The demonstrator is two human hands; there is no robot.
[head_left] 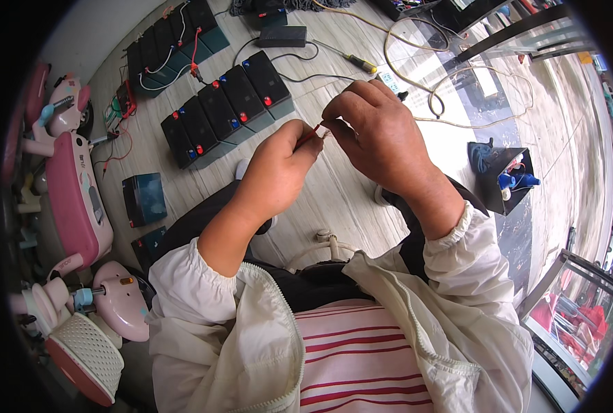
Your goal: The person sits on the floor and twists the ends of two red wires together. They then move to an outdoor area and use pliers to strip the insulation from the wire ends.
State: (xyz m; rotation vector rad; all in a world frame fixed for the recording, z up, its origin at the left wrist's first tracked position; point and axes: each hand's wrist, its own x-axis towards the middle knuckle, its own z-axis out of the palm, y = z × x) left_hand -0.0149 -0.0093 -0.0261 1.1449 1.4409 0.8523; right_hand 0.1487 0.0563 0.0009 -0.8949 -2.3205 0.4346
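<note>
Between the thumb and finger of my left hand (279, 165) is a thin red wire (317, 127). Fine bare strands show at its end. My right hand (389, 141) is closed at that end, thumb and fingertips pinched together on the wire. Beyond my left hand stands a row of several black batteries (225, 110) with red and blue terminals. Farther back is a second battery row (172, 47), joined by white and red leads. A single battery (144, 198) stands to the left of my left forearm.
Pink children's ride-on toys (79, 199) line the left side. A red multimeter (126, 100) lies near the far batteries. A black power adapter (283, 36), a yellow-handled screwdriver (363, 64) and a long pale cable (430, 103) lie ahead. An open black box (509, 182) stands at right.
</note>
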